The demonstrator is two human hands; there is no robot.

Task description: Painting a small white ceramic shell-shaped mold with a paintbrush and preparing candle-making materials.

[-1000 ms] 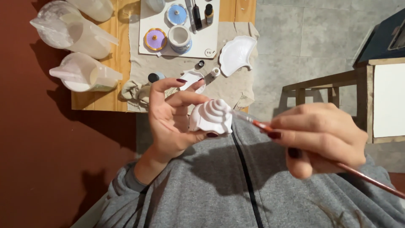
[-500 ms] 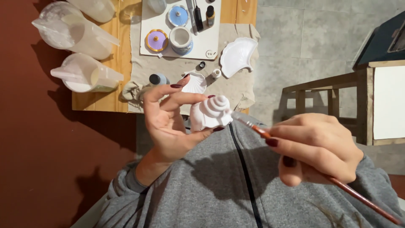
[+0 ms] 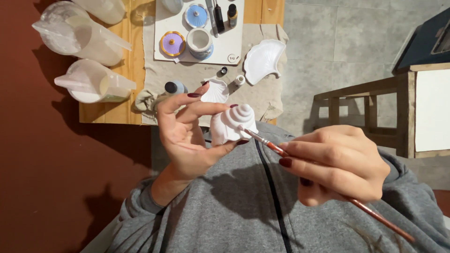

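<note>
Currently left hand (image 3: 183, 136) is gripping a white spiral shell casting (image 3: 232, 124), fingers wrapping it from above and thumb pressing from below, holding it up in the air over the person's lap, just near of the worktop (image 3: 117, 110) edge. Right hand (image 3: 337, 164) is pinching a thin brush (image 3: 328, 185) with a reddish handle, fingers closing tight around the shaft; brush tip is touching the right side of the casting. Handle is running out to the near right over the grey sweatshirt (image 3: 262, 206).

Around it, on the wooden worktop:
- beige cloth (image 3: 187, 77) is covering the middle, bunching up at its left edge
- white tray (image 3: 229, 44) is sitting on the cloth at the far side, carrying a purple round lid with gold rim (image 3: 172, 43), a blue round lid (image 3: 196, 15), a small white pot (image 3: 200, 41) and a couple of dark bottles (image 3: 225, 11)
- flat white scallop shell piece (image 3: 215, 91) is lying right behind the left fingers, partly hidden by them
- larger white fan-shaped dish (image 3: 262, 58) is lying to the right, overhanging the cloth
- small capped bottles (image 3: 175, 87) are standing near the scallop piece
- three translucent measuring jugs (image 3: 93, 82) are lying on their sides at the far left

Wooden stool frame (image 3: 370, 107) is standing on the tiled floor to the right, well apart from both hands.
</note>
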